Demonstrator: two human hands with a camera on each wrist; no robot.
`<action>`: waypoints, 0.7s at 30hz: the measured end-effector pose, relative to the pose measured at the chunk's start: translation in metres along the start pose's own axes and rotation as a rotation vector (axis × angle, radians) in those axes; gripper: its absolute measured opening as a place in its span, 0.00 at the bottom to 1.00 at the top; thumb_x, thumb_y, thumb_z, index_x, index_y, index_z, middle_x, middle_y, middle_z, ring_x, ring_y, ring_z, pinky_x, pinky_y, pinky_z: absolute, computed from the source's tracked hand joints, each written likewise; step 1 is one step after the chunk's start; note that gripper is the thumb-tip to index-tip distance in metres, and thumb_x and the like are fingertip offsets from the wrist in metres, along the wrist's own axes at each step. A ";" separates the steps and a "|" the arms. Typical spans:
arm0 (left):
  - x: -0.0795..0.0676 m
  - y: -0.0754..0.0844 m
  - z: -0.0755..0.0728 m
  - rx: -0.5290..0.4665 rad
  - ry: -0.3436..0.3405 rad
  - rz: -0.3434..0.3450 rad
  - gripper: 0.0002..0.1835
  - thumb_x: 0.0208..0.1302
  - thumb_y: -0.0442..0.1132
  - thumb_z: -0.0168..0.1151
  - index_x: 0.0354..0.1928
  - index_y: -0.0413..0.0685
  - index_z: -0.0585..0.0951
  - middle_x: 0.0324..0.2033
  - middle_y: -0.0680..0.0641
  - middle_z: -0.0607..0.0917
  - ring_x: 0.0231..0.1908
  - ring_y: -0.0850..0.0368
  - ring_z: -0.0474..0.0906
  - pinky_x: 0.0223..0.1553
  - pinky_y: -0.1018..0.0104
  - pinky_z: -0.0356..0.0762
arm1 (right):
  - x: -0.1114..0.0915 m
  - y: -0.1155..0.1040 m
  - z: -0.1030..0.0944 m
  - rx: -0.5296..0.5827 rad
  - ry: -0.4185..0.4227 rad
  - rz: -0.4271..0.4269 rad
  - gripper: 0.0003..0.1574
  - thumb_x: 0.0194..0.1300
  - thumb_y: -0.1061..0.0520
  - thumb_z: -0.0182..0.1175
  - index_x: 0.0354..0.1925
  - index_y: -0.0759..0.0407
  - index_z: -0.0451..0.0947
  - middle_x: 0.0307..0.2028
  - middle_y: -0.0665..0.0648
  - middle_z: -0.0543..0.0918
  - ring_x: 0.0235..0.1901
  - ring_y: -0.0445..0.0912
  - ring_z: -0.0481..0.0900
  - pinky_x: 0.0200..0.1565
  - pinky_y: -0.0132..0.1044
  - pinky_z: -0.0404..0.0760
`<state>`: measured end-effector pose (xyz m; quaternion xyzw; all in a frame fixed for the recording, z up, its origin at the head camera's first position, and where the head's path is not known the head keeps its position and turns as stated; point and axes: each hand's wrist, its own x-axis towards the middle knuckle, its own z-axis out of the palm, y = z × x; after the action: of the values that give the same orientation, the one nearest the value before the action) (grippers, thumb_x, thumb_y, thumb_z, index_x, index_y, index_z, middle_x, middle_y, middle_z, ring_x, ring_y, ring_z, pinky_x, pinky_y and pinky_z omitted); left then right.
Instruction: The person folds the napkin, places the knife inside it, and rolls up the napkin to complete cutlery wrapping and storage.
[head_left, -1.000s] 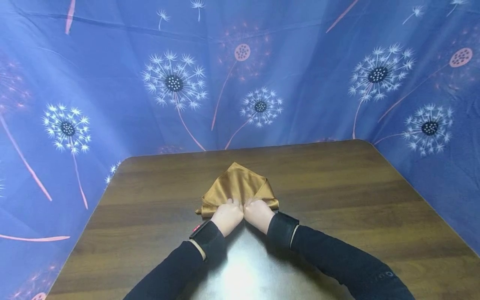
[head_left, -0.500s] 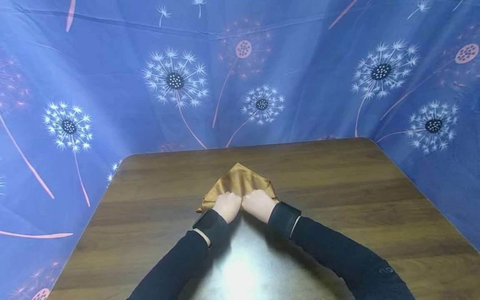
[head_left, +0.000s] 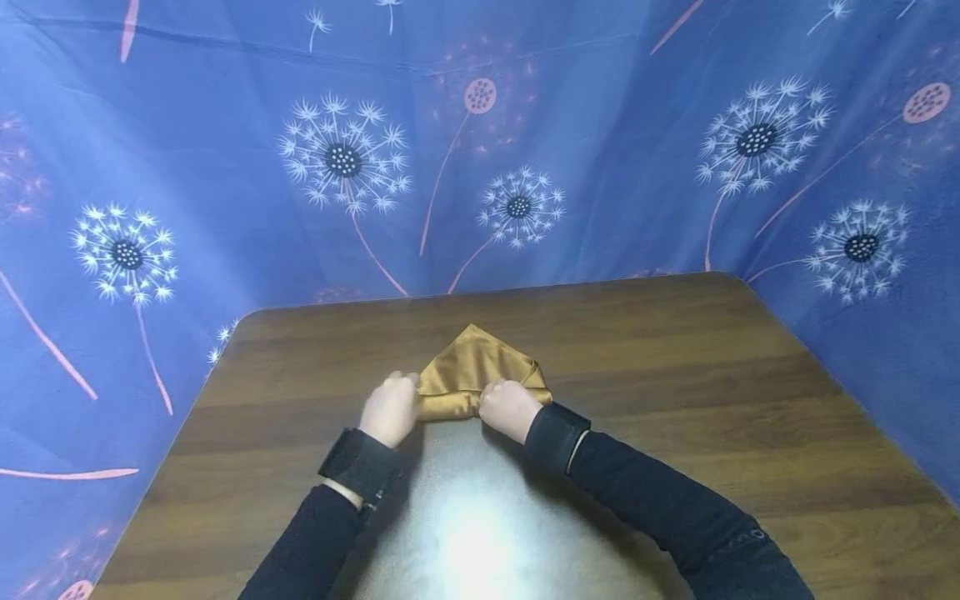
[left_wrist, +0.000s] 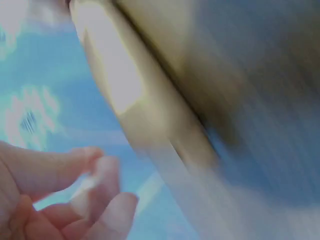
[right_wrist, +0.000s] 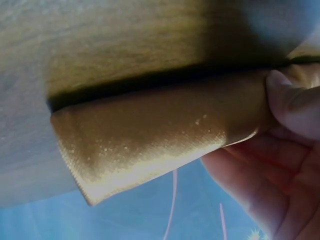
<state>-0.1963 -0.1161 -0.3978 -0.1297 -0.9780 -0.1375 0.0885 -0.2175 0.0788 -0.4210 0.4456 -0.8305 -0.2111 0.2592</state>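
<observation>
A shiny gold cloth (head_left: 476,358) lies on the table, its near edge turned into a roll and its far corner pointing away from me. My right hand (head_left: 512,408) grips the roll near its middle; in the right wrist view the thumb (right_wrist: 292,107) presses on top and the fingers pass beneath the rolled cloth (right_wrist: 150,137). At the roll's left end is my left hand (head_left: 388,410). The blurred left wrist view has its fingers loosely curled (left_wrist: 107,200), holding nothing, beside the rolled cloth (left_wrist: 115,65).
The wooden table (head_left: 675,367) spreads around the cloth, with a bright light reflection in front. Blue fabric with dandelion prints (head_left: 600,142) hangs behind and along both sides. Dark cuffs (head_left: 555,437) wrap both wrists.
My left hand has moved left from beside the right hand to the roll's left end, uncovering the roll's left part. My right hand stays near the middle. The near edge is rolled a little farther.
</observation>
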 end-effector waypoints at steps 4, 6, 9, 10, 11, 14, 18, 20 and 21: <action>-0.006 -0.036 -0.013 -0.101 -0.121 -0.206 0.03 0.50 0.28 0.57 0.28 0.37 0.79 0.25 0.42 0.80 0.28 0.46 0.77 0.29 0.54 0.73 | 0.002 -0.001 0.000 0.023 -0.012 0.027 0.10 0.47 0.63 0.57 0.14 0.54 0.74 0.13 0.50 0.72 0.16 0.40 0.71 0.16 0.31 0.71; -0.009 -0.047 -0.013 -0.156 -0.206 -0.246 0.04 0.52 0.30 0.59 0.30 0.36 0.80 0.25 0.43 0.81 0.28 0.49 0.78 0.30 0.56 0.73 | 0.003 -0.002 0.001 0.034 0.002 0.025 0.09 0.46 0.63 0.57 0.14 0.54 0.74 0.13 0.50 0.72 0.16 0.41 0.72 0.17 0.31 0.71; -0.011 -0.053 -0.007 -0.255 -0.279 -0.257 0.04 0.52 0.31 0.60 0.28 0.35 0.78 0.21 0.45 0.81 0.24 0.52 0.79 0.29 0.59 0.73 | 0.002 -0.003 0.002 0.039 0.023 0.005 0.10 0.46 0.62 0.56 0.13 0.53 0.74 0.13 0.50 0.72 0.16 0.40 0.71 0.17 0.31 0.71; -0.012 -0.054 -0.006 -0.287 -0.285 -0.260 0.04 0.51 0.31 0.61 0.27 0.35 0.78 0.20 0.45 0.80 0.23 0.54 0.78 0.28 0.61 0.73 | 0.002 -0.003 0.002 0.041 0.028 -0.002 0.10 0.46 0.63 0.56 0.13 0.53 0.74 0.13 0.49 0.72 0.15 0.40 0.71 0.17 0.31 0.71; -0.012 -0.054 -0.005 -0.311 -0.285 -0.263 0.04 0.50 0.30 0.61 0.26 0.35 0.77 0.18 0.47 0.80 0.21 0.55 0.78 0.27 0.62 0.73 | 0.002 -0.003 0.003 0.039 0.030 -0.008 0.10 0.46 0.63 0.56 0.13 0.52 0.74 0.13 0.49 0.72 0.16 0.40 0.71 0.17 0.31 0.71; -0.012 -0.054 -0.003 -0.342 -0.236 -0.250 0.04 0.45 0.28 0.63 0.22 0.37 0.76 0.17 0.49 0.79 0.20 0.57 0.75 0.26 0.63 0.71 | 0.002 -0.003 0.003 0.035 0.033 -0.007 0.11 0.45 0.63 0.57 0.12 0.52 0.74 0.13 0.49 0.72 0.15 0.40 0.71 0.18 0.31 0.71; -0.010 -0.052 -0.002 -0.338 -0.190 -0.238 0.06 0.41 0.28 0.65 0.21 0.40 0.76 0.19 0.49 0.78 0.21 0.56 0.72 0.25 0.62 0.70 | 0.001 -0.003 0.003 0.016 0.031 0.008 0.11 0.45 0.62 0.57 0.12 0.51 0.73 0.12 0.48 0.71 0.15 0.39 0.71 0.18 0.31 0.71; -0.008 -0.051 -0.001 -0.328 -0.204 -0.253 0.06 0.42 0.30 0.66 0.21 0.41 0.76 0.20 0.49 0.78 0.22 0.55 0.72 0.26 0.62 0.70 | 0.000 -0.003 0.002 0.009 0.031 0.011 0.10 0.45 0.62 0.57 0.12 0.51 0.74 0.12 0.48 0.71 0.15 0.39 0.71 0.17 0.31 0.71; -0.007 -0.051 -0.001 -0.319 -0.214 -0.255 0.06 0.42 0.30 0.66 0.20 0.41 0.77 0.20 0.49 0.78 0.22 0.55 0.72 0.26 0.62 0.70 | 0.000 -0.003 0.002 0.009 0.030 0.013 0.10 0.45 0.62 0.57 0.12 0.51 0.73 0.12 0.48 0.71 0.15 0.39 0.71 0.17 0.31 0.70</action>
<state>-0.2032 -0.1652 -0.4110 -0.0311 -0.9561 -0.2860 -0.0556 -0.2168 0.0774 -0.4239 0.4443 -0.8304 -0.1990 0.2709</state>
